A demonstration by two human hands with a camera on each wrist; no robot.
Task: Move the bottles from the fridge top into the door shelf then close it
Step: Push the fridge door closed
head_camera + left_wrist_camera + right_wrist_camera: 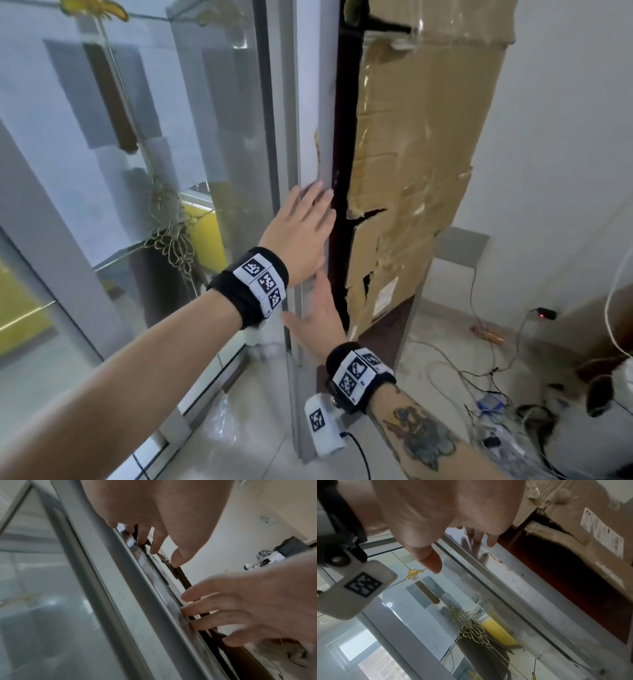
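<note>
No bottles show in any view. The fridge door (310, 102) has a silver edge and a mirrored front with gold flower trim. A narrow dark gap (344, 154) separates the door's edge from the cardboard-wrapped fridge body (428, 137). My left hand (301, 226) lies flat on the door's edge with straight fingers. Below it my right hand (318, 311) presses flat on the same edge. In the left wrist view the left hand (154, 513) and right hand (248, 608) both touch the silver door edge (137, 588). The right hand (445, 507) has its fingertips on the door (513, 581).
Torn brown cardboard (565, 513) with a white label covers the fridge side. Loose cables (479, 359) and small devices lie on the tiled floor at the right. A white wall (565, 120) stands behind. A grey frame (44, 205) reflects in the glass at the left.
</note>
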